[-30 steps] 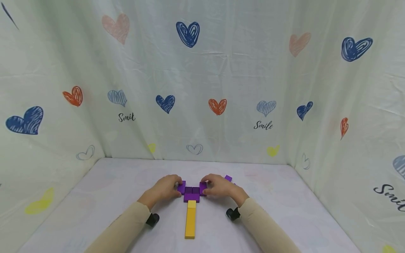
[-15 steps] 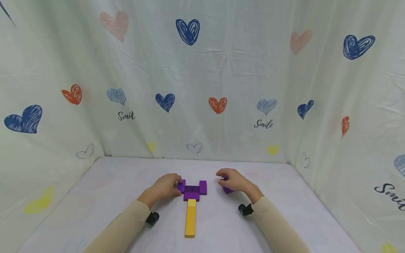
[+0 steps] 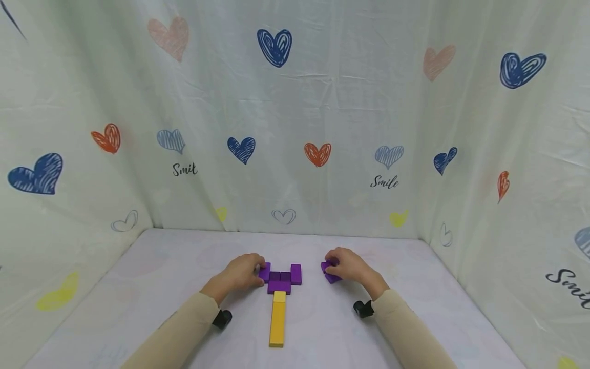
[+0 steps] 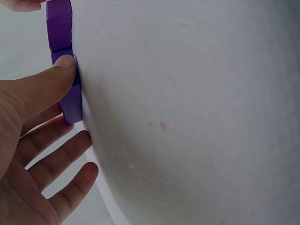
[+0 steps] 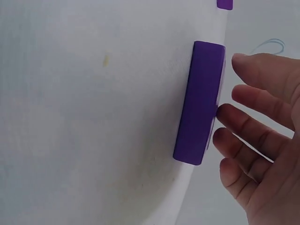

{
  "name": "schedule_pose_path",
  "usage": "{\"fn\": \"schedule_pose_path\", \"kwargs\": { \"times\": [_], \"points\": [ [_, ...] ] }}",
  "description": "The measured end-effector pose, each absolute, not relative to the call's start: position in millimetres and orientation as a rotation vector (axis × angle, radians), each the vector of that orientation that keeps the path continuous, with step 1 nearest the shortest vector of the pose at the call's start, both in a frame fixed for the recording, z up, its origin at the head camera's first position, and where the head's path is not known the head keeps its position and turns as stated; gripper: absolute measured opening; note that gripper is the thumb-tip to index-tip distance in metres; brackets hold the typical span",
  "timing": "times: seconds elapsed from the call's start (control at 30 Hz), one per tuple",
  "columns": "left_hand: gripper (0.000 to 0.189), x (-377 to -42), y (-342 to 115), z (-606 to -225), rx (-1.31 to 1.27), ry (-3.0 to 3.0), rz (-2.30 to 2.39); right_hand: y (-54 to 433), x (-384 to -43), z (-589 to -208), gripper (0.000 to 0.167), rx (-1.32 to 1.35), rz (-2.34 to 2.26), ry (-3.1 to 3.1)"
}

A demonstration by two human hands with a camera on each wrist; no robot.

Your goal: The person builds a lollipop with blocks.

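Observation:
In the head view, my left hand (image 3: 239, 271) pinches the upright-lying purple block (image 3: 266, 271) at the left end of a purple arrangement. The left wrist view has the thumb on that purple block (image 4: 71, 104), other fingers spread beyond. Two dark purple blocks (image 3: 279, 276), a wider purple block (image 3: 279, 287) and a right-hand purple block (image 3: 296, 274) complete the cluster. My right hand (image 3: 348, 264) is over loose purple blocks (image 3: 332, 278), partly covering them. In the right wrist view its relaxed fingers are right behind one long purple block (image 5: 199, 103), thumb apart.
A long yellow block (image 3: 277, 325) runs toward the front below the cluster, with a shorter, lighter yellow block (image 3: 279, 296) at its top. The white-covered table (image 3: 369, 328) is enclosed by a heart-printed curtain (image 3: 322, 102) at the back and sides.
My right hand has let go of the right-hand purple block in the cluster and moved right to the loose purple blocks. The left hand stays in place.

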State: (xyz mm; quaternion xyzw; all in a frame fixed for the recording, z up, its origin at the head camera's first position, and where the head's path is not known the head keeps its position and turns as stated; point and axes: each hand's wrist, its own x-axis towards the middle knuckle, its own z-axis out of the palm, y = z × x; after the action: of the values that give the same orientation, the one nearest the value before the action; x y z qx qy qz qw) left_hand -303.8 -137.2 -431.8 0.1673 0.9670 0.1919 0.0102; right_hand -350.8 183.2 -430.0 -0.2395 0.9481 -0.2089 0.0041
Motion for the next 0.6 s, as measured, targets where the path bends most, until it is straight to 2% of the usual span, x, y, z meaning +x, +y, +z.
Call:
{"fn": "schedule_pose_path", "kwargs": {
  "times": [0.6],
  "points": [
    [0.038, -306, -138, -435, 0.52, 3.012, 0.599, 168, -353, -433, 0.022, -0.721, -0.618, 2.963]
  ]
}}
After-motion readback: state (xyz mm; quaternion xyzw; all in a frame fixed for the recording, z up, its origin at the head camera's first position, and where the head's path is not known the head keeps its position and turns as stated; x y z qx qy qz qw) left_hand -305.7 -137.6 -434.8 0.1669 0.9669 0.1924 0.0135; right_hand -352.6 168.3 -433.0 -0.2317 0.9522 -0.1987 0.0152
